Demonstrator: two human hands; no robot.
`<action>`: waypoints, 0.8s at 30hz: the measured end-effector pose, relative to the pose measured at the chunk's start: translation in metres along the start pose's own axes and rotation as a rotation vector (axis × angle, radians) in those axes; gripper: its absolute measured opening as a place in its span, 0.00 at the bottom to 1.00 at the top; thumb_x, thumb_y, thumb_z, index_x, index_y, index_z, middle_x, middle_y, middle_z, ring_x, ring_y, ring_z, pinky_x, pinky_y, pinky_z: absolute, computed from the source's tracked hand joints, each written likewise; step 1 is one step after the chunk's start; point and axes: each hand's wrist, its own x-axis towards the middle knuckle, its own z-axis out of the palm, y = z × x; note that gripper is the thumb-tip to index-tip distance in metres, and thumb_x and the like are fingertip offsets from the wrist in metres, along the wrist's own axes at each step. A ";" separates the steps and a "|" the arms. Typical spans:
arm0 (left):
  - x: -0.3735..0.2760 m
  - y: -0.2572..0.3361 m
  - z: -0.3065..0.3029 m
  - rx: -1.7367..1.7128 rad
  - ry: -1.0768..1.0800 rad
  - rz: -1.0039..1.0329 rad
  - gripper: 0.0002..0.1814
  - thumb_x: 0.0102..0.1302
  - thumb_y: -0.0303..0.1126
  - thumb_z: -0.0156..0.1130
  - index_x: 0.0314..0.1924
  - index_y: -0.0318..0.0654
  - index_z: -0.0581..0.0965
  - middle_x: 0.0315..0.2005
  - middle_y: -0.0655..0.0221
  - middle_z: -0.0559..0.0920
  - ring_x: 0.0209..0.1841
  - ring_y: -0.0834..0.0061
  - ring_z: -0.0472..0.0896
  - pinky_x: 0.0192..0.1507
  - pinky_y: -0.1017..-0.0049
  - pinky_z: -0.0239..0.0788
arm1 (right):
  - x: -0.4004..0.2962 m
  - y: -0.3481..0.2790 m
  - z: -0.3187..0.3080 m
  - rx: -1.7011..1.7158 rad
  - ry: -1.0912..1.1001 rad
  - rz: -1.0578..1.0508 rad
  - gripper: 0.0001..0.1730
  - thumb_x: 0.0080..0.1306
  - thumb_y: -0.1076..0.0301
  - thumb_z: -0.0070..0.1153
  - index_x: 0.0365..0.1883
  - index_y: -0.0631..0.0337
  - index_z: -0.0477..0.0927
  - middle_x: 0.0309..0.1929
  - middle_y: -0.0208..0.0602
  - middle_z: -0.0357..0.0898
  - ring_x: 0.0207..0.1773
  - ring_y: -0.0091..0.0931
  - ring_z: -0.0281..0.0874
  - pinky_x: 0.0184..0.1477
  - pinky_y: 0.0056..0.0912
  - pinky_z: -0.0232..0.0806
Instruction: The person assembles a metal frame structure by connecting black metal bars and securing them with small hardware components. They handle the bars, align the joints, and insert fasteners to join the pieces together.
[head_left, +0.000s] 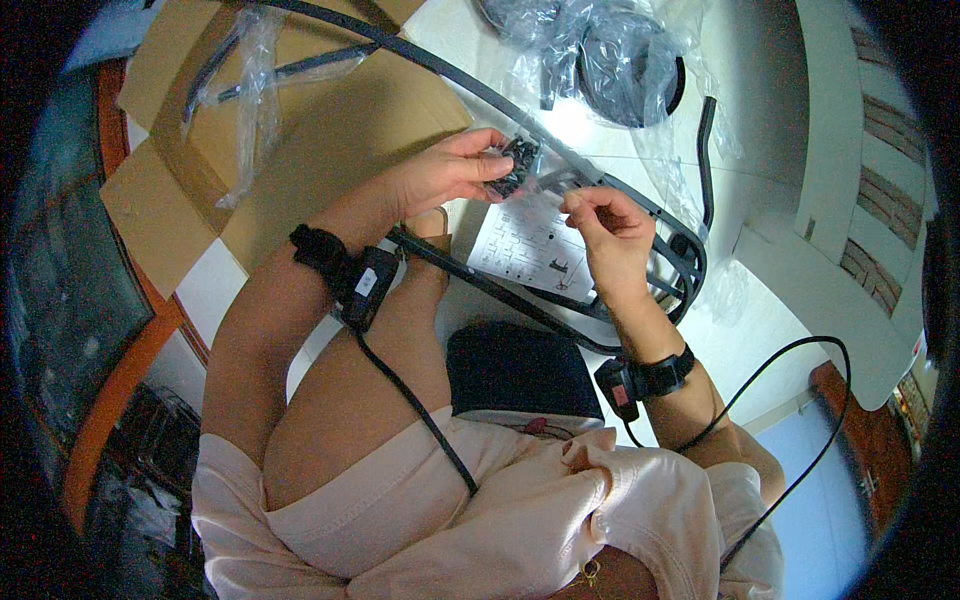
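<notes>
My left hand (461, 169) grips a small clear plastic bag of dark hardware (517, 165), probably screws, between thumb and fingers. To its right is my right hand (615, 225), raised with thumb and forefinger pinched near the bag's clear end; whether anything lies between the fingertips cannot be told. Below the hands, a printed instruction sheet (517, 244) with line drawings lies inside a black metal tube frame (502, 296). The frame's long upper tube passes just behind the bag, and its curved end lies right of my right hand.
An opened cardboard box (330, 142) at the upper left bears black tubes in plastic wrap (259, 97). Round black parts (626, 67) under clear plastic lie at the top, near a loose black tube (706, 157). A dark stool (525, 367) stands before me. Cables run from both wrist-worn devices.
</notes>
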 end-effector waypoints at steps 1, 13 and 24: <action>0.000 -0.002 0.000 0.033 -0.004 0.037 0.22 0.67 0.32 0.56 0.58 0.36 0.65 0.47 0.70 0.76 0.51 0.77 0.74 0.53 0.75 0.66 | -0.001 0.000 -0.001 -0.036 0.019 -0.027 0.01 0.59 0.76 0.60 0.29 0.64 0.81 0.29 0.31 0.81 0.31 0.18 0.76 0.37 0.21 0.69; 0.008 -0.022 -0.010 0.109 -0.148 0.022 0.22 0.64 0.33 0.61 0.56 0.37 0.67 0.43 0.71 0.78 0.46 0.78 0.76 0.49 0.74 0.70 | -0.002 -0.006 0.003 0.011 -0.007 0.004 0.03 0.61 0.78 0.59 0.34 0.65 0.81 0.29 0.29 0.79 0.30 0.16 0.74 0.35 0.17 0.67; -0.006 -0.047 -0.011 -0.100 -0.041 -0.292 0.20 0.70 0.39 0.53 0.56 0.36 0.67 0.44 0.69 0.76 0.43 0.76 0.77 0.43 0.74 0.74 | -0.033 0.044 0.020 -0.224 -0.158 -0.106 0.05 0.61 0.74 0.60 0.27 0.65 0.78 0.21 0.25 0.75 0.23 0.13 0.65 0.25 0.17 0.60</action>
